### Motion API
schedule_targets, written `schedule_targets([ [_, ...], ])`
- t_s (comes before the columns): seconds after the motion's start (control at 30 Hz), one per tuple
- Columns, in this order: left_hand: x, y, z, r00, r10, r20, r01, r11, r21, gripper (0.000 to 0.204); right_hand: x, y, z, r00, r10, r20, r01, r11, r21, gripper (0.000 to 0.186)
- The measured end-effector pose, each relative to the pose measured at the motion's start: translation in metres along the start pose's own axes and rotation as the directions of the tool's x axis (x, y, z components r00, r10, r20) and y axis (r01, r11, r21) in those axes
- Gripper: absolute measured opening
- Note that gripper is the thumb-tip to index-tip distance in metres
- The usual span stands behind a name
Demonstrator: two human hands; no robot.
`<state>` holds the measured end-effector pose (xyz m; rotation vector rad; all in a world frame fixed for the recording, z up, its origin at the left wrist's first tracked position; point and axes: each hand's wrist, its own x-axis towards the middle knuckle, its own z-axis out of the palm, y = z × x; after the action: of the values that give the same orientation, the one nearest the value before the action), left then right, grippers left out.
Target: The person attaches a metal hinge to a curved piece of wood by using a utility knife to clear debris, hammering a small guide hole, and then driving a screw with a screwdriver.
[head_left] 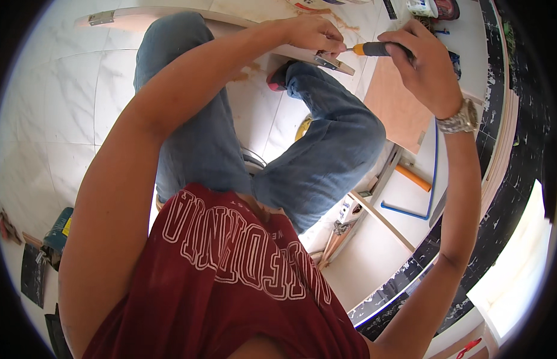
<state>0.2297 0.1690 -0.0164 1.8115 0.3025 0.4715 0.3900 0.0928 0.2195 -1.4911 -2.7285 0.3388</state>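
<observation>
My right hand [425, 69] is wrapped round the black and yellow handle of a screwdriver [369, 49], whose shank points left. At its tip, my left hand [317, 36] is closed, thumb and fingers pinched together; what lies between them is too small to make out. Just below those fingers is a metal hinge or bracket [326, 61] at the end of a long wooden strip [344, 67]. The strip runs left across my legs, and a second metal fitting [102, 18] sits near its far left end.
Plywood [398, 99] lies right of my knee, near an orange tube [413, 178] and a blue rod [404, 213]. Containers [423, 8] stand at the far right. A teal power tool [58, 233] rests on the tiled floor [63, 119] at left.
</observation>
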Motion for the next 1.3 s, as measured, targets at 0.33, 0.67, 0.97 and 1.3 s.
schedule_targets([
  [0.33,0.004,0.005,0.0,0.998,-0.062,-0.002,0.062,0.996,0.058,0.041,-0.002,-0.002,0.01,0.985,0.162,0.057,-0.158,0.986,-0.056,0.02],
  [0.67,0.005,0.011,-0.002,0.992,-0.121,0.038,0.119,0.992,0.048,0.039,0.0,0.005,0.005,0.928,0.323,0.184,-0.33,0.944,0.009,0.022],
  [0.97,0.006,-0.002,0.001,0.998,-0.054,-0.018,0.054,0.999,0.002,0.048,0.003,0.009,0.005,0.95,0.297,0.092,-0.29,0.954,-0.078,0.02],
  [1.3,0.004,0.015,-0.007,0.985,-0.161,0.063,0.163,0.986,-0.028,0.034,-0.002,0.002,0.0,0.862,0.474,0.182,-0.471,0.88,-0.06,0.02],
])
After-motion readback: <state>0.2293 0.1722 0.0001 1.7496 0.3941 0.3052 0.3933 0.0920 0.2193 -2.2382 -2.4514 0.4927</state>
